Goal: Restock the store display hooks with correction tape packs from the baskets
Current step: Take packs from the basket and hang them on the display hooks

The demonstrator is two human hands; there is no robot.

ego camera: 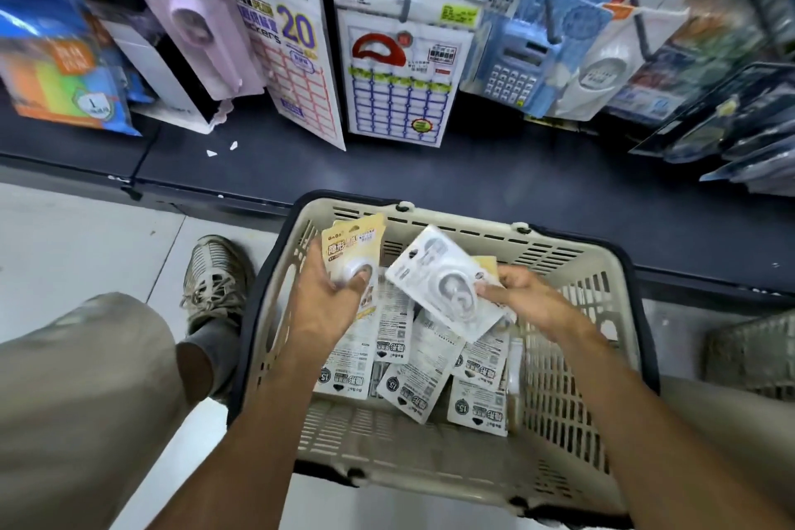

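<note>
A beige plastic basket sits on the floor in front of me, holding several correction tape packs lying mostly face down. My left hand grips one yellow-topped pack, held upright over the basket's left side. My right hand pinches a white pack, tilted with its blister facing me, above the pile. Display hooks on the shelf wall above carry other stationery.
Label sheets, a purple tape dispenser pack, blue calculators and sticky notes hang above a dark base shelf. My knee and shoe are left of the basket. A second basket's edge shows at right.
</note>
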